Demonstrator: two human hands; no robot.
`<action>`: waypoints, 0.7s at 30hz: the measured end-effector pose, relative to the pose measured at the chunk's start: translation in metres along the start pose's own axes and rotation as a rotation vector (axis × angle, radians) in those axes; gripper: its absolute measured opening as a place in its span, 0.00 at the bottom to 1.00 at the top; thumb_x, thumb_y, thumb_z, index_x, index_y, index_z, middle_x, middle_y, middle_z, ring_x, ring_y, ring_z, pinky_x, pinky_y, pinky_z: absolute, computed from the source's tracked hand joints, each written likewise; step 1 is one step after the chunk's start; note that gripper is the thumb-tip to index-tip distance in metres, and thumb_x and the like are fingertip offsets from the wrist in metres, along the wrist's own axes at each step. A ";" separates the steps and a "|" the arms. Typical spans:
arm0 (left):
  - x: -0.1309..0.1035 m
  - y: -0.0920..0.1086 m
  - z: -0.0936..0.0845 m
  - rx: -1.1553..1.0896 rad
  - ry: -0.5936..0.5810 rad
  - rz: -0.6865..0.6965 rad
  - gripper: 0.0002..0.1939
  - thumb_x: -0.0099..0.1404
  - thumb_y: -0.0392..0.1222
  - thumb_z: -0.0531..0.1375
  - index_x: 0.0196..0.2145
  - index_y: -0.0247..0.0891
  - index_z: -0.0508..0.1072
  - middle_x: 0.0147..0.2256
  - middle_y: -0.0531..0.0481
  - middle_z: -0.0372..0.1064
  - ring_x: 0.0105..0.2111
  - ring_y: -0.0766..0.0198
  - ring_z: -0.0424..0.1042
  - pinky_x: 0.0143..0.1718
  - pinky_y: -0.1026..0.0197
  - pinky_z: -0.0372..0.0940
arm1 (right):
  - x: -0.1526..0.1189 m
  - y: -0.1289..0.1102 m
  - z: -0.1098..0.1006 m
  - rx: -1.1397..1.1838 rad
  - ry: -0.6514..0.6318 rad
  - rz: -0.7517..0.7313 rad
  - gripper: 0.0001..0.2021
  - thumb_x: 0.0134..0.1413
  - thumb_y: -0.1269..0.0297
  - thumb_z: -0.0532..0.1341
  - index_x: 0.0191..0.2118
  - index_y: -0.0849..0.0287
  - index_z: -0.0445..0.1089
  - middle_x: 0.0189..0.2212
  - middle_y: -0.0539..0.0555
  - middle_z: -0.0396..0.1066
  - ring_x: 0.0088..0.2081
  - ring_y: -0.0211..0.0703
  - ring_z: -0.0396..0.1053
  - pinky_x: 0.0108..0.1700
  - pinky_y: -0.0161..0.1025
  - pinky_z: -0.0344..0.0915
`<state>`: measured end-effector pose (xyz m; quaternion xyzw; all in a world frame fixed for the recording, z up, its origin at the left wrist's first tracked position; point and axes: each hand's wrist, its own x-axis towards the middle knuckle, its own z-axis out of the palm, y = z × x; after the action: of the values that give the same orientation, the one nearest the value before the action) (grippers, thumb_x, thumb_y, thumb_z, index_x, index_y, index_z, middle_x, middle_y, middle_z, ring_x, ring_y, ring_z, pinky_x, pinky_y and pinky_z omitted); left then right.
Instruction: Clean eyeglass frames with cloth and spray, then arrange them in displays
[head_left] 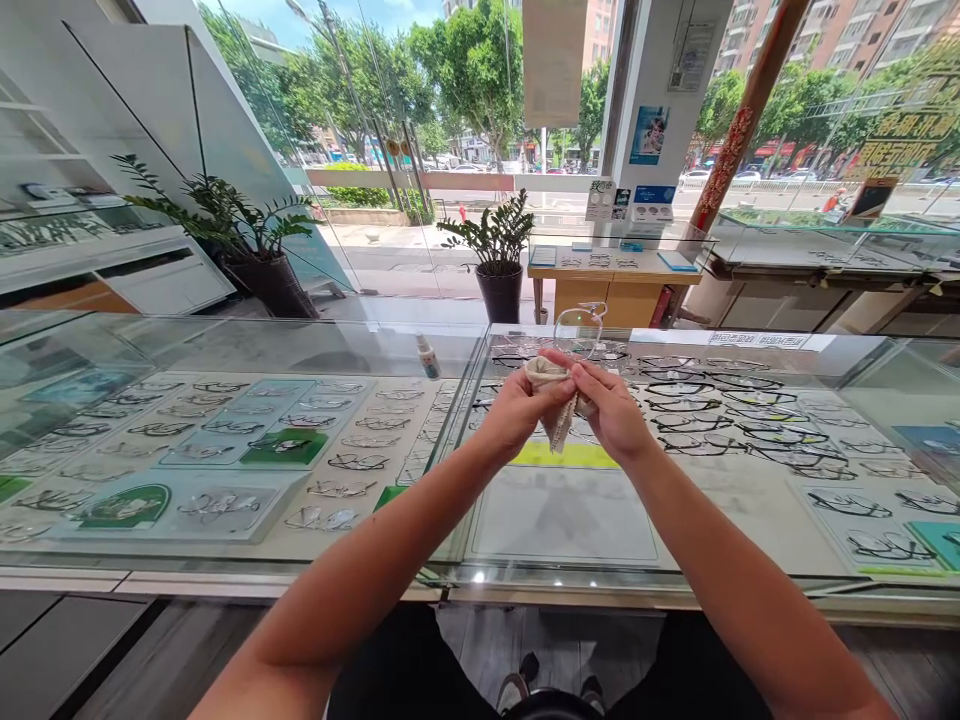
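Above the glass counter, my two hands meet around a pale cleaning cloth (558,430), its corner hanging down between them. My left hand (517,408) is closed on the cloth, which is bunched over its fingers. The fingers of my right hand (616,410) are closed at the cloth's other side. Just beyond the fingertips a pair of thin-rimmed eyeglasses (579,328) sticks up, one clear lens showing. The cloth and fingers hide the rest of the frame, and my right fingers appear to pinch it through the cloth.
The glass display counter (562,520) holds rows of spectacle frames (682,405). A small spray bottle (427,357) stands on its top, left of my hands. Beyond are potted plants (500,270), a wooden display table (615,277) and large windows. A stool edge (551,704) shows below.
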<state>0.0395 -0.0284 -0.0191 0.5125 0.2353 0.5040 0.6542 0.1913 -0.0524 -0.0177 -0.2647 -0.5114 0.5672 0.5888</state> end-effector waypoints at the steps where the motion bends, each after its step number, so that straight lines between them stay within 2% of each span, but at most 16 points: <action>1: -0.001 0.001 0.000 0.003 -0.012 -0.001 0.24 0.53 0.54 0.82 0.41 0.38 0.84 0.37 0.48 0.82 0.36 0.61 0.78 0.42 0.58 0.72 | 0.000 -0.001 0.001 0.016 0.002 0.007 0.20 0.62 0.43 0.73 0.53 0.45 0.86 0.61 0.50 0.80 0.65 0.51 0.73 0.71 0.47 0.66; 7: -0.003 0.005 -0.001 0.020 -0.055 0.018 0.25 0.54 0.50 0.82 0.43 0.35 0.80 0.37 0.48 0.79 0.37 0.63 0.76 0.43 0.60 0.70 | 0.000 -0.004 0.004 0.067 0.045 0.007 0.17 0.58 0.43 0.75 0.47 0.47 0.88 0.63 0.52 0.79 0.69 0.53 0.71 0.70 0.46 0.69; 11: -0.002 0.004 -0.006 0.104 -0.121 0.034 0.27 0.55 0.47 0.82 0.47 0.36 0.80 0.39 0.49 0.78 0.37 0.63 0.74 0.42 0.61 0.68 | 0.002 -0.004 -0.001 0.087 0.078 -0.009 0.14 0.58 0.46 0.75 0.41 0.49 0.87 0.61 0.53 0.80 0.66 0.56 0.73 0.68 0.49 0.70; 14: 0.000 0.003 -0.009 0.129 -0.162 0.013 0.24 0.58 0.49 0.80 0.46 0.36 0.80 0.38 0.49 0.77 0.36 0.64 0.73 0.41 0.62 0.67 | 0.005 -0.004 -0.007 0.103 0.108 -0.027 0.13 0.59 0.48 0.74 0.40 0.51 0.87 0.58 0.54 0.82 0.64 0.55 0.74 0.66 0.48 0.71; 19: 0.004 0.002 -0.012 0.030 -0.082 -0.058 0.25 0.57 0.54 0.80 0.45 0.36 0.81 0.38 0.48 0.78 0.38 0.62 0.75 0.43 0.60 0.69 | 0.008 -0.011 -0.014 0.112 0.171 -0.089 0.13 0.60 0.49 0.72 0.42 0.51 0.86 0.55 0.54 0.83 0.62 0.53 0.74 0.65 0.48 0.70; 21: 0.006 0.003 -0.012 0.008 -0.016 -0.025 0.26 0.57 0.54 0.79 0.45 0.37 0.80 0.38 0.47 0.78 0.40 0.60 0.76 0.46 0.59 0.70 | 0.009 -0.015 -0.016 0.101 0.208 -0.129 0.12 0.60 0.49 0.72 0.41 0.51 0.85 0.54 0.54 0.83 0.61 0.51 0.75 0.64 0.48 0.70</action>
<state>0.0302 -0.0182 -0.0197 0.5162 0.2384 0.4908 0.6602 0.2103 -0.0432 -0.0071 -0.2586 -0.4344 0.5228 0.6864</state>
